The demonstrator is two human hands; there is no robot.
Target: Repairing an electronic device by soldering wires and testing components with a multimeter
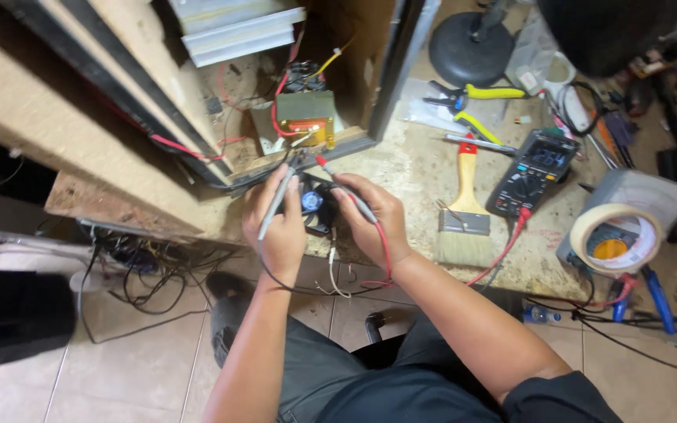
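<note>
Black fan is being gripped between both hands; left hand clenching grey probe, right hand clenching red probe, multimeter lying right of fan.

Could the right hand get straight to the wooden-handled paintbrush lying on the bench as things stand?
Probably yes, but not freely: the wooden-handled paintbrush lies just beside the right hand with bare bench between them. That hand's grip is full with the red-tipped meter probe, so it would have to put that down first.

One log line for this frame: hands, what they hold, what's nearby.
left hand: holds black probe | right hand: holds red probe | between hands: small fan | nearby: multimeter, paintbrush, tape roll
</note>
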